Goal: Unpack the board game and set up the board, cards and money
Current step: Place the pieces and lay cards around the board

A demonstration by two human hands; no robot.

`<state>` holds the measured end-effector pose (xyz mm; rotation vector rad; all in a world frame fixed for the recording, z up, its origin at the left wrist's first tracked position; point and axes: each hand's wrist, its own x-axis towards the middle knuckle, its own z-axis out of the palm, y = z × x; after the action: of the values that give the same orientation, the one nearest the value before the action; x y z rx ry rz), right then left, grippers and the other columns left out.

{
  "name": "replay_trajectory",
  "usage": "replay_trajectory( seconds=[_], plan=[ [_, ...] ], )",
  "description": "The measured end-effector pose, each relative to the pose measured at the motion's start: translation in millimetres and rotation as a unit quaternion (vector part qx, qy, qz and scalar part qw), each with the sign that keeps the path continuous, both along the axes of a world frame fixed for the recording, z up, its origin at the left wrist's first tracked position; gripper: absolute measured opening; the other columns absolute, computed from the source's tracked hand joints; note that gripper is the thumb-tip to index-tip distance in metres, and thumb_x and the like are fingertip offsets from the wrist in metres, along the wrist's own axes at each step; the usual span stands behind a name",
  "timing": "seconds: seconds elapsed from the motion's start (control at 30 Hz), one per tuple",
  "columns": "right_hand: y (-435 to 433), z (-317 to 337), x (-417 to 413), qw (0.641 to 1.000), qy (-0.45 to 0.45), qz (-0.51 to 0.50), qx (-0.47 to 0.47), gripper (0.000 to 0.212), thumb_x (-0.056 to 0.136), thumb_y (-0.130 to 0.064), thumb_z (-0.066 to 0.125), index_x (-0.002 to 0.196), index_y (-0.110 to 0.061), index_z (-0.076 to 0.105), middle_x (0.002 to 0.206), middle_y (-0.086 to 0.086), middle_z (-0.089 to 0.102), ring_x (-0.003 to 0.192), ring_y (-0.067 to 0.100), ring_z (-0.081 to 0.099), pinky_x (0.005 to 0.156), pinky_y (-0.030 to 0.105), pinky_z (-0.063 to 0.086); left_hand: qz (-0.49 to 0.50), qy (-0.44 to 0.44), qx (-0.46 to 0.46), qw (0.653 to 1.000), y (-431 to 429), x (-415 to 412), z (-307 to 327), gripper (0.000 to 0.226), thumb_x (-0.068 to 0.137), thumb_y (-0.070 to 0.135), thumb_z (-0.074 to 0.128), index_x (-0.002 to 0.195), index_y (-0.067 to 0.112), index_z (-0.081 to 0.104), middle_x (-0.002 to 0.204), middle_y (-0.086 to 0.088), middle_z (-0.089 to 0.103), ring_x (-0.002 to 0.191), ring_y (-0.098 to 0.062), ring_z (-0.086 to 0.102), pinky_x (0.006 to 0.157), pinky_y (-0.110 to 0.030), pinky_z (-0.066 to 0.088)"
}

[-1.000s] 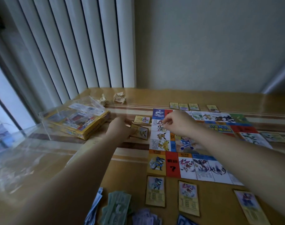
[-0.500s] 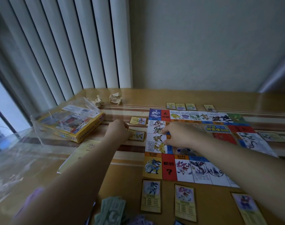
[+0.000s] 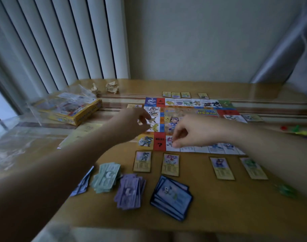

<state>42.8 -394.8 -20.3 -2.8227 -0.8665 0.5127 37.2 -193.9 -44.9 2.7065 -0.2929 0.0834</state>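
Only "?" legible, on red square at board near edge; other print blurred. Left hand and right hand curled over board; grasp indeterminate for both.

The board lies flat at the middle of the bench. A near row of cards sits just before its near edge, and a far row of cards just beyond its far edge. Money stacks lie near left, with a card deck to their right. The game box rests far left, with crumpled paper behind it.
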Motion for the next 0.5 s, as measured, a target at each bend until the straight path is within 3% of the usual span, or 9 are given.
replay_trajectory(
  seconds=[0.1, 0.2, 0.27, 0.37, 0.5],
  plan=[
    [-10.7, -4.9, -45.8, 0.997, 0.065, 0.009, -0.042, 0.035, 0.084, -0.05, 0.063, 0.103, -0.022, 0.07, 0.095, -0.008, 0.07, 0.084, 0.008, 0.065, 0.076, 0.029, 0.054, -0.116, 0.06, 0.07, 0.989, -15.2, -46.5, 3.2, 0.012, 0.087, 0.034, 0.064, 0.099, 0.032, 0.062, 0.079, 0.023, 0.054, 0.072, 0.009, 0.053, 0.066, -0.009, 0.045],
    [-10.1, -21.6, -74.9, 0.996, 0.061, -0.001, -0.068, 0.05, 0.077, -0.059, 0.065, 0.098, -0.013, 0.067, 0.09, 0.004, 0.068, 0.077, 0.019, 0.063, 0.06, 0.032, 0.045, -0.166, 0.13, 0.126, 0.969, -28.3, -79.7, -1.9, 0.018, 0.077, 0.044, 0.072, 0.08, 0.035, 0.057, 0.07, 0.021, 0.053, 0.064, 0.008, 0.05, 0.067, -0.014, 0.044],
    [-6.0, -32.9, -85.0, 0.996, 0.038, -0.013, -0.077, 0.056, 0.074, -0.061, 0.067, 0.096, -0.01, 0.065, 0.089, 0.007, 0.065, 0.072, 0.02, 0.058, 0.058, 0.033, 0.039, -0.174, 0.135, 0.185, 0.958, -34.1, -92.8, -8.7, 0.022, 0.076, 0.046, 0.071, 0.08, 0.033, 0.054, 0.074, 0.02, 0.052, 0.069, 0.002, 0.048, 0.074, -0.024, 0.046],
    [1.0, -41.8, -92.0, 0.996, 0.021, -0.035, -0.085, 0.058, 0.073, -0.061, 0.068, 0.098, -0.008, 0.064, 0.094, 0.009, 0.063, 0.074, 0.019, 0.055, 0.058, 0.033, 0.038, -0.169, 0.098, 0.246, 0.949, -39.9, -104.7, -16.4, 0.022, 0.08, 0.046, 0.066, 0.093, 0.031, 0.058, 0.092, 0.015, 0.055, 0.086, -0.006, 0.047, 0.074, -0.024, 0.038],
    [9.6, -43.0, -92.7, 0.995, 0.026, -0.04, -0.09, 0.047, 0.074, -0.054, 0.071, 0.068, -0.012, 0.052, 0.061, 0.001, 0.04, 0.054, 0.016, 0.037, 0.05, 0.029, 0.026, -0.146, 0.104, 0.254, 0.951, -44.2, -111.9, -25.3, 0.024, 0.083, 0.047, 0.063, 0.099, 0.029, 0.064, 0.104, 0.009, 0.06, 0.098, -0.012, 0.056, 0.078, -0.027, 0.045]
  ],
)
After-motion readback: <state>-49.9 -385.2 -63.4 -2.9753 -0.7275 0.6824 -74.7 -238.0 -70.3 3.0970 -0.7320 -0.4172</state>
